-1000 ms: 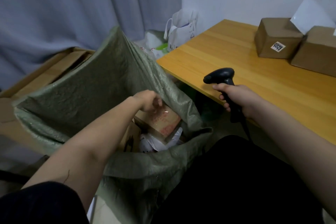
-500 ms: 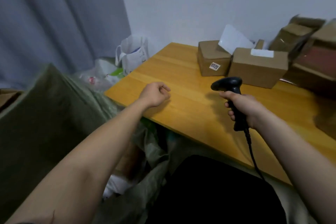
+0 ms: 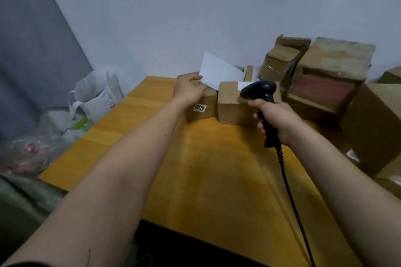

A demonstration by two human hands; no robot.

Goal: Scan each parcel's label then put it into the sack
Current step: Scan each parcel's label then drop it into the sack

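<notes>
Left hand [image 3: 189, 90] atop small parcel [image 3: 202, 107], right hand [image 3: 275, 118] gripping scanner [image 3: 261, 91]

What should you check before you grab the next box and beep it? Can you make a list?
1. Scanner held firmly in the right hand: ok.
2. Left hand on the small box: ok, fingers over its top; a full grip, cannot tell.
3. Shipping label facing the scanner: cannot tell; only a small sticker shows on the front.
4. Cable not snagged on anything: ok.
5. Table bare in front for pulling the box closer: ok.
6. Sack mouth open: cannot tell, only its edge shows.
</notes>
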